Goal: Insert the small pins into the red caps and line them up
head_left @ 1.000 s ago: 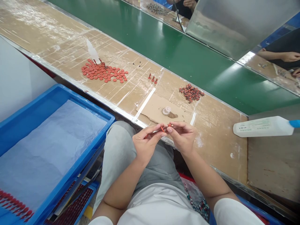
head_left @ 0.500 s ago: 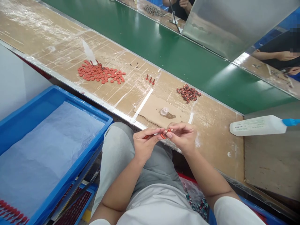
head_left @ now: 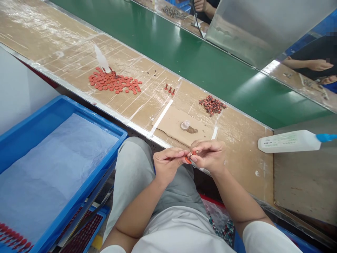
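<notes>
Above the bench's near edge, my left hand (head_left: 168, 163) pinches a red disc (head_left: 187, 160) by its edge. My right hand (head_left: 210, 156) grips a small red and dark figure (head_left: 194, 153) right against that disc. Fingertips of both hands nearly meet and hide part of the pieces. Beyond them on a cardboard sheet (head_left: 168, 123) stands a small clear cup (head_left: 185, 124) beside a brown stain. A heap of small red and dark figures (head_left: 212, 105) lies behind it. Three figures on red bases (head_left: 170, 89) stand to the left.
Many red discs (head_left: 113, 82) lie on the bench at left, with a white pointed bottle (head_left: 101, 58) among them. A white bottle with a blue tip (head_left: 289, 141) lies at right. A blue tray (head_left: 122, 133) is at lower left. Across the green belt (head_left: 168, 52), people's hands are visible.
Both my hands have shifted slightly right with the pieces still between their fingers. Across the belt, a person's hand at the top has moved.
</notes>
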A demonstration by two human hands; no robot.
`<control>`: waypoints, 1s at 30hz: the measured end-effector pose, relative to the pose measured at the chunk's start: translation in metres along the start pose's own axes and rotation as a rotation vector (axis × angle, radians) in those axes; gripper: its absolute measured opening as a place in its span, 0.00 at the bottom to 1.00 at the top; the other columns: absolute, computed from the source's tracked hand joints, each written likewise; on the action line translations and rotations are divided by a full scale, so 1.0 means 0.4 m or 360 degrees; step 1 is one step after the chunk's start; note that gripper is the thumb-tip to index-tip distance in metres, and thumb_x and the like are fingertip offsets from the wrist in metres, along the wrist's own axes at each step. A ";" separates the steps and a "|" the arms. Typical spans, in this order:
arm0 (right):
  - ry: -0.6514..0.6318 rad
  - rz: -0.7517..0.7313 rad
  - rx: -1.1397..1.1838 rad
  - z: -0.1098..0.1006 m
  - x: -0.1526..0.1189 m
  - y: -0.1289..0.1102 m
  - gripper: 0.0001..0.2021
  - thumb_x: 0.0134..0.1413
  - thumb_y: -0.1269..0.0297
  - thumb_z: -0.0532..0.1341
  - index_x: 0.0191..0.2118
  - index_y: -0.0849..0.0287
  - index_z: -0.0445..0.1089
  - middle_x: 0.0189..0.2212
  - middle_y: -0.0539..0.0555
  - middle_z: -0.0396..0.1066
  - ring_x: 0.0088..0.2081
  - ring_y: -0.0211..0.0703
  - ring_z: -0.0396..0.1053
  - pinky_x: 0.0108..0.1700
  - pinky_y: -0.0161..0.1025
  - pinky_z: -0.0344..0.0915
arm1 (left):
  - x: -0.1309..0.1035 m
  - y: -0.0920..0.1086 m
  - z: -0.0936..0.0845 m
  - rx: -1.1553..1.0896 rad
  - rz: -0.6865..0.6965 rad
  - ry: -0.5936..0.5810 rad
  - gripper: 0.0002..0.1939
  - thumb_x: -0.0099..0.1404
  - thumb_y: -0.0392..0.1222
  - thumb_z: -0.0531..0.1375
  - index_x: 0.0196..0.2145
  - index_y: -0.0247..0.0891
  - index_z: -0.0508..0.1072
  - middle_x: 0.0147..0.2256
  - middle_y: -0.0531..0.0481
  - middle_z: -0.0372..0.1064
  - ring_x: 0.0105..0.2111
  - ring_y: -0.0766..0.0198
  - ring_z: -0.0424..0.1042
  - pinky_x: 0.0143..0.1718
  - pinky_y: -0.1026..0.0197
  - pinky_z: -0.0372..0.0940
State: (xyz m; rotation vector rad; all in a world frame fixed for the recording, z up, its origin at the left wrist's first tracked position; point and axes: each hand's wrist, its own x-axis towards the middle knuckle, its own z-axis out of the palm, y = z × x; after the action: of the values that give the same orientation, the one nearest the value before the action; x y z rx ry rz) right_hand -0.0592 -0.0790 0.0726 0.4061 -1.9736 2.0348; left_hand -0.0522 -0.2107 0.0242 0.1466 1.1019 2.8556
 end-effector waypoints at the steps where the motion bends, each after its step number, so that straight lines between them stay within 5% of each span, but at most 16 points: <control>1: -0.0003 0.0005 -0.0003 -0.001 0.000 -0.001 0.08 0.37 0.73 0.71 0.29 0.55 0.77 0.20 0.52 0.74 0.21 0.37 0.69 0.22 0.34 0.66 | -0.001 0.000 0.001 0.0002 0.0000 0.0002 0.08 0.47 0.38 0.73 0.28 0.47 0.81 0.30 0.51 0.78 0.30 0.63 0.77 0.32 0.60 0.74; 8: 0.0159 0.0243 -0.0049 0.002 -0.004 -0.003 0.09 0.35 0.67 0.74 0.28 0.55 0.78 0.21 0.53 0.75 0.21 0.39 0.71 0.22 0.35 0.69 | 0.003 0.005 0.002 -0.0006 0.0010 0.0004 0.10 0.50 0.34 0.71 0.31 0.46 0.81 0.33 0.51 0.79 0.33 0.64 0.78 0.37 0.62 0.74; 16: 0.0326 0.0644 0.0097 0.024 0.017 -0.001 0.10 0.38 0.61 0.74 0.30 0.56 0.77 0.24 0.50 0.77 0.21 0.36 0.71 0.24 0.34 0.72 | 0.027 0.022 0.011 -0.0208 -0.0273 0.0301 0.09 0.53 0.42 0.70 0.33 0.40 0.80 0.34 0.48 0.79 0.36 0.63 0.78 0.42 0.61 0.72; 19: 0.0378 0.0534 0.0003 0.002 0.079 0.001 0.10 0.40 0.62 0.74 0.31 0.56 0.77 0.26 0.50 0.77 0.22 0.35 0.72 0.27 0.33 0.72 | 0.043 0.035 0.001 -0.0339 -0.0454 0.0392 0.17 0.63 0.53 0.60 0.36 0.36 0.80 0.38 0.42 0.78 0.40 0.60 0.78 0.44 0.59 0.71; 22: 0.0403 0.0342 -0.0313 -0.035 0.182 0.038 0.10 0.40 0.62 0.73 0.32 0.58 0.76 0.27 0.51 0.77 0.25 0.37 0.73 0.28 0.35 0.72 | 0.063 0.044 -0.022 -0.0443 -0.0542 0.0423 0.22 0.66 0.53 0.53 0.39 0.32 0.79 0.41 0.39 0.77 0.44 0.58 0.76 0.49 0.57 0.69; 30: 0.0134 0.0215 -0.1466 -0.103 0.459 0.270 0.12 0.48 0.61 0.65 0.37 0.63 0.77 0.33 0.56 0.78 0.34 0.44 0.75 0.39 0.39 0.70 | 0.091 0.055 -0.064 -0.0474 -0.0505 0.0448 0.21 0.65 0.50 0.53 0.41 0.30 0.78 0.43 0.37 0.76 0.46 0.56 0.75 0.53 0.54 0.66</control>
State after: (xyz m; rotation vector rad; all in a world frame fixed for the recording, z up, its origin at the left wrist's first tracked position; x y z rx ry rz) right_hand -0.2705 -0.0404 0.0427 -0.0262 -2.6321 0.9673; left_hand -0.0923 -0.2402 0.0223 -0.4198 0.6442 2.7545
